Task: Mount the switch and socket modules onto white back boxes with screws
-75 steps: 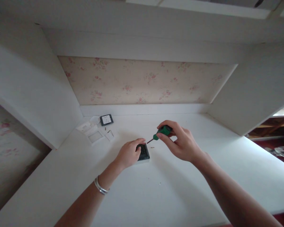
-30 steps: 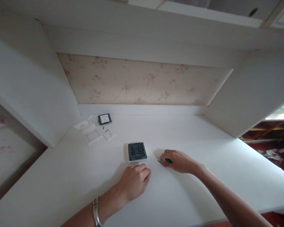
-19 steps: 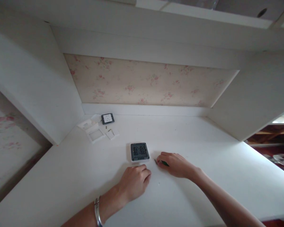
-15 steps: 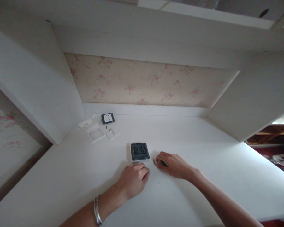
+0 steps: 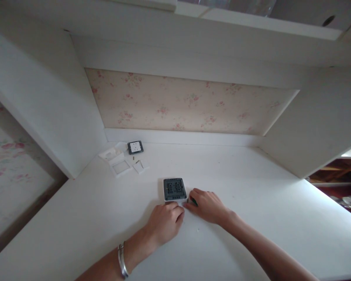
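A dark grey wall socket (image 5: 174,189) with a white rim lies back side up on the white desk top. Just in front of its near edge, my left hand (image 5: 165,221) rests with fingers curled; whatever they may grip is hidden. My right hand (image 5: 207,205) is closed at the socket's near right corner. Part of a dark green object (image 5: 194,201), too covered to name its kind, shows in that palm. A small screw (image 5: 187,200) appears at the right fingertips, though I cannot tell whether it is pinched.
Toward the back left lie a second socket (image 5: 135,147) with its white face up, a white frame (image 5: 121,168), a small white plate (image 5: 138,167) and a tiny screw (image 5: 133,158). Side panels (image 5: 304,117) and an overhead shelf (image 5: 193,50) enclose the desk.
My right hand has moved left to the socket's corner, reaching the small screw that lay beside it. The left hand stays nearly still. The view has shifted slightly.
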{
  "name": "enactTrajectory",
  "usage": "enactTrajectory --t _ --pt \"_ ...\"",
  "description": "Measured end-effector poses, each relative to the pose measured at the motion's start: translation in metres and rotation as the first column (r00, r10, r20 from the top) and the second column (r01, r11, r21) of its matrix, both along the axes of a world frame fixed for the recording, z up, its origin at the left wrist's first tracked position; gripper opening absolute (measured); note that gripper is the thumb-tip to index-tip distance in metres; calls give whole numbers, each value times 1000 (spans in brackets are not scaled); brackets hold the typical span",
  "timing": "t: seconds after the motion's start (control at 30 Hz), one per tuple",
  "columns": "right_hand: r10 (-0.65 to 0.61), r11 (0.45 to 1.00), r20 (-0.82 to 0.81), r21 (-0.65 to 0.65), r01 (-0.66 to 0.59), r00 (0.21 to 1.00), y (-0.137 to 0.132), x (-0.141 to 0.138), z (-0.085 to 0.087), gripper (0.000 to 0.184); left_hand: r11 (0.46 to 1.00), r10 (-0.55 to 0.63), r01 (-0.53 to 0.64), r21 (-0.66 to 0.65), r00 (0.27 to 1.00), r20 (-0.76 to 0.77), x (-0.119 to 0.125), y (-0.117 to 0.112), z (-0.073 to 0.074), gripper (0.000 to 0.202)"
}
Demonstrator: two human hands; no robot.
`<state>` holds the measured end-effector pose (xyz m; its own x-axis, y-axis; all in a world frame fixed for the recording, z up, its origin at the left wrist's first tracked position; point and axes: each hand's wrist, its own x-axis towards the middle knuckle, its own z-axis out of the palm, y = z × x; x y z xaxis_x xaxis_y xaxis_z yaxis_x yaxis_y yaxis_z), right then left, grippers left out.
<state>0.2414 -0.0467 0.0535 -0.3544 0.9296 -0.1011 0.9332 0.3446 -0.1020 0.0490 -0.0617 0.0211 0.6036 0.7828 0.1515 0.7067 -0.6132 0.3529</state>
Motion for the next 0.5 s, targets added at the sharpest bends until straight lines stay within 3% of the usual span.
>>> enactTrajectory --t 0.5 --pt "-38 999 -41 -17 37 998 -3 -1 0 29 1000 -8 9 26 1000 -3 -2 1 -2 26"
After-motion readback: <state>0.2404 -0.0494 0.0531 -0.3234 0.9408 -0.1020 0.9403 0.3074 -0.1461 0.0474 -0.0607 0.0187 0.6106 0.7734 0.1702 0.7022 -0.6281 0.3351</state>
